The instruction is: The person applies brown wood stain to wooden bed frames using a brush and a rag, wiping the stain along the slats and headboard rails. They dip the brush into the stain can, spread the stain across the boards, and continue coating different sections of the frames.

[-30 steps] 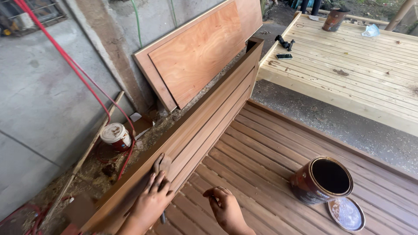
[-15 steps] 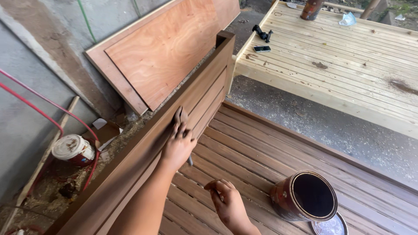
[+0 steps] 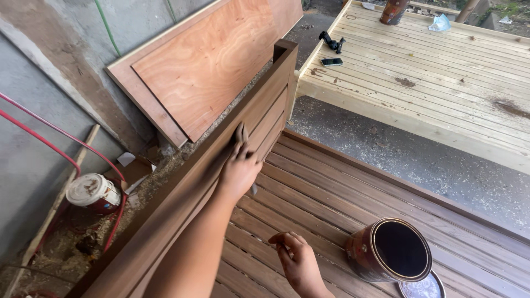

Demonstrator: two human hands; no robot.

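Note:
My left hand (image 3: 240, 168) lies flat on the inner face of a dark brown stained headboard (image 3: 265, 94), just under its top rail. A small grey-brown pad (image 3: 241, 132) sticks out past the fingertips, pressed against the wood. My right hand (image 3: 298, 259) hovers low over the stained bed slats (image 3: 342, 187) with fingers loosely curled and nothing visible in it. To its right stands an open round can (image 3: 395, 251) with a dark inside, and its lid (image 3: 422, 287) lies beside it on the slats.
A reddish plywood panel (image 3: 215, 60) leans on the concrete wall behind the headboard. An unstained slatted frame (image 3: 430, 72) at the back right carries a phone (image 3: 332, 62), a black tool (image 3: 331, 41) and a can (image 3: 393, 11). A white-lidded can (image 3: 93, 192) and red hose (image 3: 49, 146) lie left.
My left hand has slid with the pad along the headboard towards its far end. My right hand stays low over the slats. The view has shifted forward.

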